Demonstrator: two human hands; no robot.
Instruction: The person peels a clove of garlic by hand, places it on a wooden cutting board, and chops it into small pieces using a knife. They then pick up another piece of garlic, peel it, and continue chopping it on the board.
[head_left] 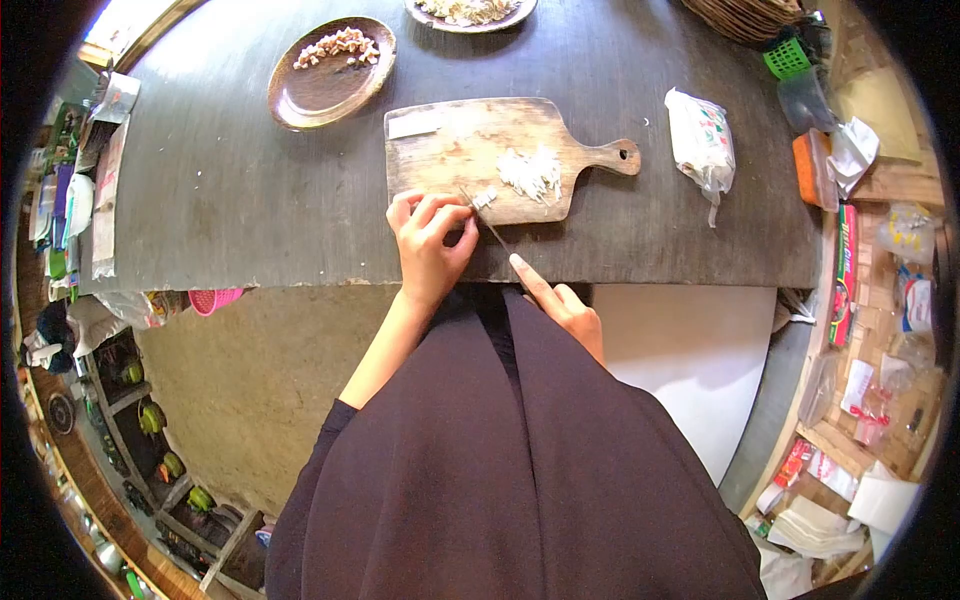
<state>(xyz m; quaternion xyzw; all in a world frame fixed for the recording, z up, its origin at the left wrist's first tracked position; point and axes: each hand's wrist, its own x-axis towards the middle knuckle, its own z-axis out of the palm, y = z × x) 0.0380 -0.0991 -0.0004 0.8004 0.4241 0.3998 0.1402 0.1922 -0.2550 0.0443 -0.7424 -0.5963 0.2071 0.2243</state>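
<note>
My right hand [565,305] is closed around the handle of a knife [494,233], with the index finger stretched along it. The blade slants up and left onto a wooden cutting board [460,155]. My left hand [432,245] is curled at the board's near edge, fingertips pinched beside the blade; what they hold is hidden. Small white cut bits [484,197] lie right by the blade. To their right sits a loose pile of thin white strips [530,175]. A flat white rectangular piece [415,123] rests at the board's far left corner.
Beyond the board, a brown plate [290,110] holds small brownish pieces, and another plate [490,24] bears pale shreds. A filled plastic bag [702,140] lies right of the board handle. A green basket [787,59] and an orange sponge-like item [808,172] line the right edge.
</note>
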